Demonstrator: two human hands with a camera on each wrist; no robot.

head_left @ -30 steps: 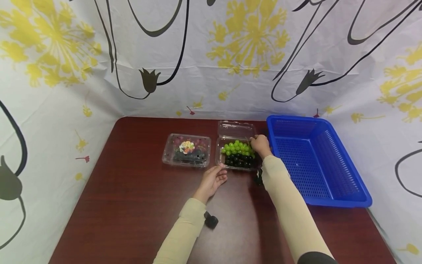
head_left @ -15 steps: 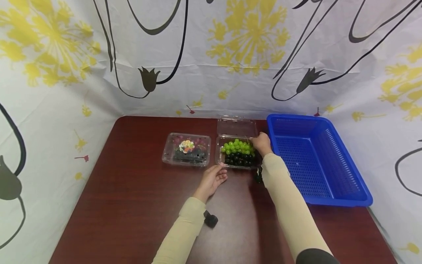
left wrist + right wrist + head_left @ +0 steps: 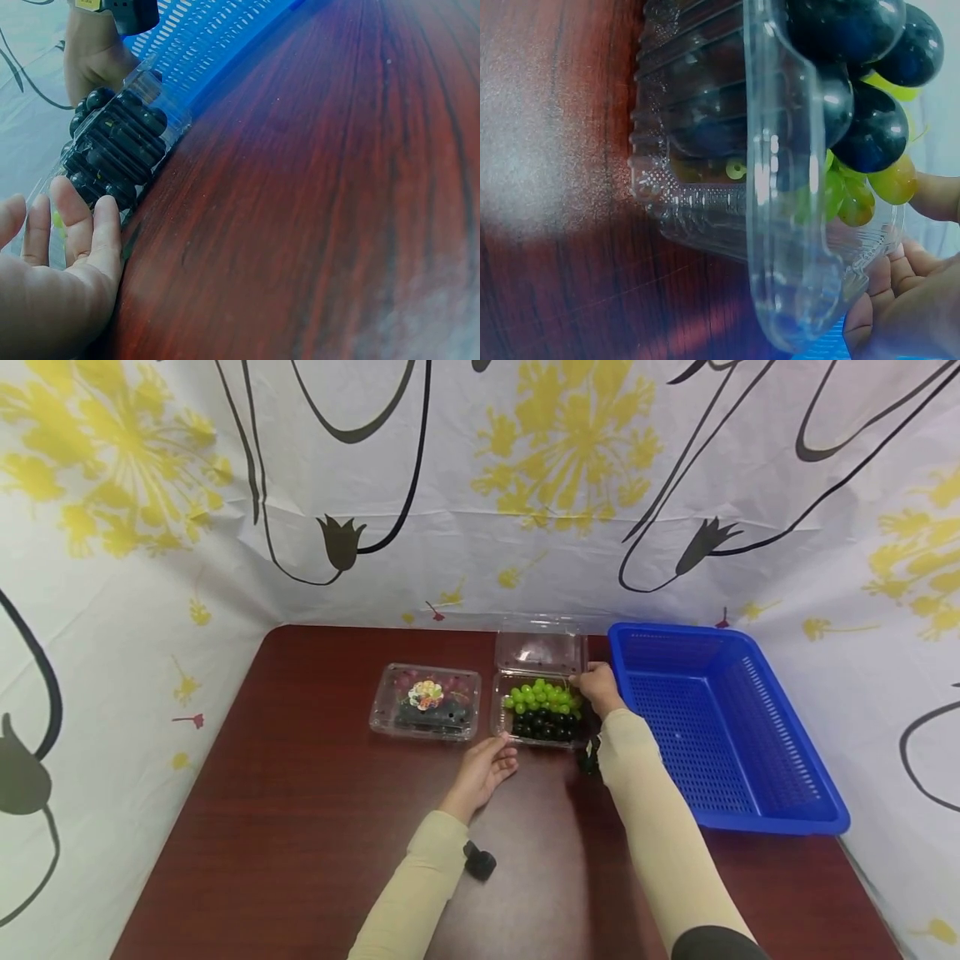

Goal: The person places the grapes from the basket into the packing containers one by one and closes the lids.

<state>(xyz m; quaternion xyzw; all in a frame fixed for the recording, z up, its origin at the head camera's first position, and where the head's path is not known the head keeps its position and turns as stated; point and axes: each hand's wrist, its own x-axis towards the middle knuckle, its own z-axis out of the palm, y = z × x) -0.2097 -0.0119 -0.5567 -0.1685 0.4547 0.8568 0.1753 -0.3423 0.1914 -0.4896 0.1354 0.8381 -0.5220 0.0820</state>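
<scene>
A clear plastic clamshell box (image 3: 497, 708) lies with its lid (image 3: 536, 652) raised at the back. Green grapes (image 3: 542, 695) fill its rear part, and black grapes (image 3: 546, 725) the front. My right hand (image 3: 597, 689) pinches the box's right wall near the back, the thumb over the rim and the other fingers outside it, as the right wrist view shows. At the box's front left corner, my left hand (image 3: 480, 772) rests its fingertips, its fingers loosely extended in the left wrist view. Some of the right fingers are hidden in the head view.
Left of the box sits a second clamshell box (image 3: 380, 710), its lid down, with a round sticker (image 3: 425, 695) above reddish and dark fruit. A blue perforated basket (image 3: 678, 735) stands close on the right. Patterned cloth (image 3: 450, 560) rises behind the dark red table (image 3: 315, 827).
The lid's far edge has swung up and back from the box. My right hand has shifted very slightly to the right. The left hand has stayed in place.
</scene>
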